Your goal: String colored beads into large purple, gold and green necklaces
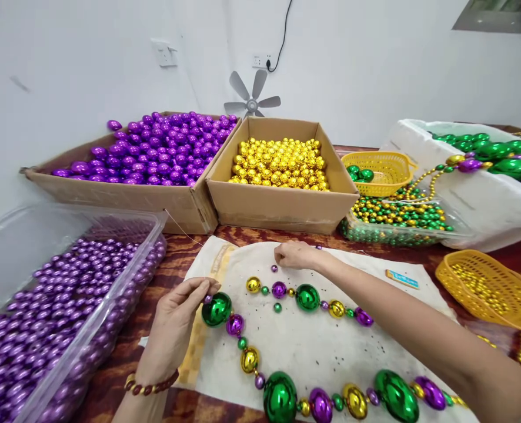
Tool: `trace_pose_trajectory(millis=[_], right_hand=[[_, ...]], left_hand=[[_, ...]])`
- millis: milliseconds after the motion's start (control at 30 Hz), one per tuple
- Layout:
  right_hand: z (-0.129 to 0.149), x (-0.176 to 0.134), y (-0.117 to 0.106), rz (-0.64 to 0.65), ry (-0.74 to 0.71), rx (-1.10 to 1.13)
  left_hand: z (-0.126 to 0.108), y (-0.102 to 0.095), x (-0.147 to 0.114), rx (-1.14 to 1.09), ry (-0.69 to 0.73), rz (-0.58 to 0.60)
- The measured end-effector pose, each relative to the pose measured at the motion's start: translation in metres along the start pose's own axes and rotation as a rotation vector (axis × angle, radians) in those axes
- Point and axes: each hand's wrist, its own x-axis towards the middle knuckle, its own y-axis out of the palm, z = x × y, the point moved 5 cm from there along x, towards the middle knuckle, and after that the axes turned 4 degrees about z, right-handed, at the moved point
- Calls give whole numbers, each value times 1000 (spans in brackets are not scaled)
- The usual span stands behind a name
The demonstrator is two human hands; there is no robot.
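Observation:
My left hand (179, 311) is closed in a pinch at the end of a bead string, where a small purple bead (207, 299) sits by the fingertips. A big green bead (217, 309) hangs right beside it, and the purple, green and gold beads of the string curve down across the white cloth (313, 346). Farther back, my right hand (296, 255) rests on the cloth with its fingers pressed together; what they hold, if anything, is hidden. Just below those fingers lies a loose small purple bead (274, 268). A row of mixed beads, with a large green bead (307, 297), lies under my right forearm.
Cardboard boxes hold purple beads (154, 147) and gold beads (282, 164) at the back. A clear tub (154, 223) of small purple beads stands left. Rightward are yellow baskets (490, 288), a tub of mixed beads (401, 214) and a white foam box (454, 194).

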Motion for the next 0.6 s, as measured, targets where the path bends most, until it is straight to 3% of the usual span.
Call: trace_pose_trajectory(millis=[167,300,467,600], right_hand=[[-8,-4,21,-53,-21,40],[-12,-1,23,-89,-51,130],[-18,0,9,-122,-94,287],[-9,-5,-21,-259,-144,376]], left_hand=[[2,0,3,-42,-29,-49],[7,-4,4,-51,-57,-80],[10,-6,10,-55,-73,-52],[15,-7,22,-38,-68,-6]])
